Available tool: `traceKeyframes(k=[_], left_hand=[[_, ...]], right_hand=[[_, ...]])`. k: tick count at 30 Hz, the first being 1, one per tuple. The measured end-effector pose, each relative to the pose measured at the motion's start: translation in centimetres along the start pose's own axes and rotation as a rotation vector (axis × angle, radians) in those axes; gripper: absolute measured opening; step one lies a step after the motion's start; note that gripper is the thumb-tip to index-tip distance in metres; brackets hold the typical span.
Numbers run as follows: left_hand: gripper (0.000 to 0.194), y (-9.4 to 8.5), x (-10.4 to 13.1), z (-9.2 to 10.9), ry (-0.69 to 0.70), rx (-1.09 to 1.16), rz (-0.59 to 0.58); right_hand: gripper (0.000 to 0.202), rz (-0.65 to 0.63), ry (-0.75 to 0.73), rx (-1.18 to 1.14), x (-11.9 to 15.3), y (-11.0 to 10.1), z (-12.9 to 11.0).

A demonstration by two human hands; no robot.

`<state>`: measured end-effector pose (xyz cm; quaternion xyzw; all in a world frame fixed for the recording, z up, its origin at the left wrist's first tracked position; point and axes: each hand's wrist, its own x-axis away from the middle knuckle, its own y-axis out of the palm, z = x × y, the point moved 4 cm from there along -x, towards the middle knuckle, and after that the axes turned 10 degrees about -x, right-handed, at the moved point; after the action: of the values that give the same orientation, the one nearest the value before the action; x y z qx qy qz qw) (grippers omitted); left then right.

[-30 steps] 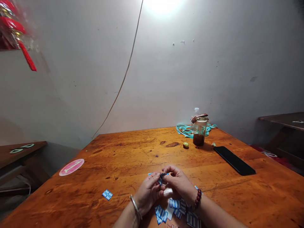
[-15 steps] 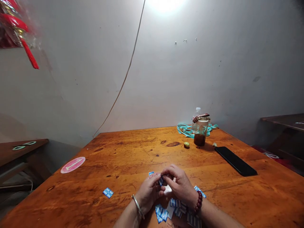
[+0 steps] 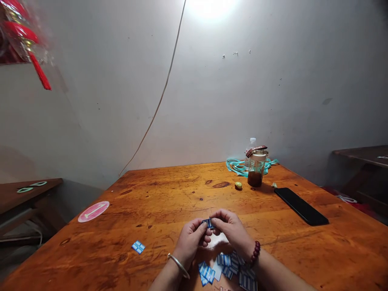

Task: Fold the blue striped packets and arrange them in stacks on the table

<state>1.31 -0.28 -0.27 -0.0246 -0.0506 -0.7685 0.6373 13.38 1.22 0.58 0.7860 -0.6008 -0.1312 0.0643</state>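
Note:
Between the thumbs and fingers of both hands is a small blue-and-white card (image 3: 208,223), held above the table. My left hand (image 3: 191,239), with a silver bangle at the wrist, pinches its left end. My right hand (image 3: 230,231), wearing a dark red bead bracelet, grips the right end. Below the hands lies a loose heap of similar blue-and-white cards (image 3: 206,273), partly overlapping, some hidden by my right wrist. One separate blue-and-white piece (image 3: 138,247) rests on the wood to the left.
The wooden table (image 3: 163,198) bears a pink round sign (image 3: 93,211) at left. Toward the back right stand a bottle of dark liquid (image 3: 255,173) and a clear plastic bottle (image 3: 252,142), beside turquoise ribbon (image 3: 236,166). A small yellow-green object (image 3: 238,185) and a black phone (image 3: 300,206) lie nearer.
The held card has turned more level and rose slightly, its striped face now showing. Both hands shifted a little, my right wrist moving right and uncovering more of the heap.

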Motion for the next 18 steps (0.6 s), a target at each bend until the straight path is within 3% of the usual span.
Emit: traceKeyframes(k=[8, 18], left_hand=[[0.02, -0.1, -0.4, -0.6, -0.024, 0.141, -0.002], [0.02, 0.0, -0.4, -0.8, -0.069, 0.253, -0.03]], right_hand=[[0.013, 0.009, -0.233, 0.355, 0.8, 0.6, -1.1], [0.014, -0.018, -0.226, 0.376, 0.8, 0.7, -1.0]])
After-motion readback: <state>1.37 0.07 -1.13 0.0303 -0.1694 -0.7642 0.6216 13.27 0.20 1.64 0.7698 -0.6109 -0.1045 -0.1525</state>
